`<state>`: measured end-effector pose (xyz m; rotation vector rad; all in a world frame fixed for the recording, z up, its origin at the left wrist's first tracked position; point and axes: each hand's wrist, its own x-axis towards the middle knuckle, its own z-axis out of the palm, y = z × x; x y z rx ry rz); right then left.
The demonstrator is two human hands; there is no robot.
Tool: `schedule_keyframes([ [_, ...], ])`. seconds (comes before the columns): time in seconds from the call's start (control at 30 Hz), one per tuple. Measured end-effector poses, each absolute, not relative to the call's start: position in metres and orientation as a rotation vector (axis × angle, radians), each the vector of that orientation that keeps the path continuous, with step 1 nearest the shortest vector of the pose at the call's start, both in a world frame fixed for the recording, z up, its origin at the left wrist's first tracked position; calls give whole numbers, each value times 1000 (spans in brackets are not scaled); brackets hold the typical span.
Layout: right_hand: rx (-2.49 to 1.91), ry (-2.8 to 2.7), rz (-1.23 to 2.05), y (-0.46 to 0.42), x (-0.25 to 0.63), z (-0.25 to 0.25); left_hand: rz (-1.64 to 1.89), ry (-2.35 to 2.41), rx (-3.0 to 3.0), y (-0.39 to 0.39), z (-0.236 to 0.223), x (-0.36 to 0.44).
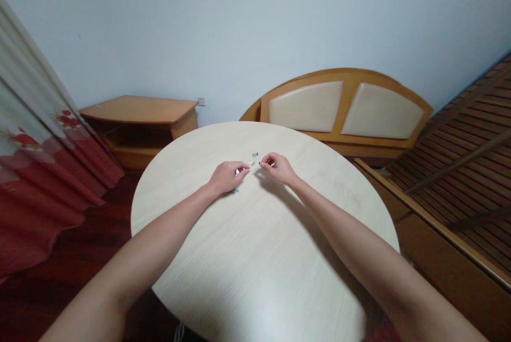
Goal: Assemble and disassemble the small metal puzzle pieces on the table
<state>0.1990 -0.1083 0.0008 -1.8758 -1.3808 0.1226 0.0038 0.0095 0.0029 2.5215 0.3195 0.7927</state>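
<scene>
A pale blue wall point(239, 28) rises ahead of me, with a red-flowered curtain point(43, 161) hanging to my left and a dark red wooden floor point(80, 257) below it. A curved wooden headboard point(343, 84) with two cream padded panels stands against the wall, and a slatted bed frame point(459, 156) lies to my right. A low wooden cabinet point(139, 118) sits in the far left corner, with a wall socket point(201, 101) just above it.

In front of me is a round surface point(259, 262) with a pale wood grain, and both my forearms reach across it. My left hand point(227, 177) and right hand point(278, 168) are near each other at its middle, just apart. My left fingers point(242, 168) are drawn together on a pale, glinting bit point(237, 172). My right fingers point(265, 160) are pressed together, and I cannot tell if they hold anything. Small blue and cream pieces point(253, 159) lie just beyond my fingertips, and a bluish piece point(235, 191) lies beside my left hand.
</scene>
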Motion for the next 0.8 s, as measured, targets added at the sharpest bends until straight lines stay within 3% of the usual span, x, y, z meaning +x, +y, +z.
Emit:
schedule_keyframes([
  [0.23, -1408, -1234, 307, -135, 152, -31, 695, 129, 2605, -6, 5, 5],
  [0.8, -1542, -1345, 124, -141, 157, -28, 790, 155, 2595, -6, -1, 7],
])
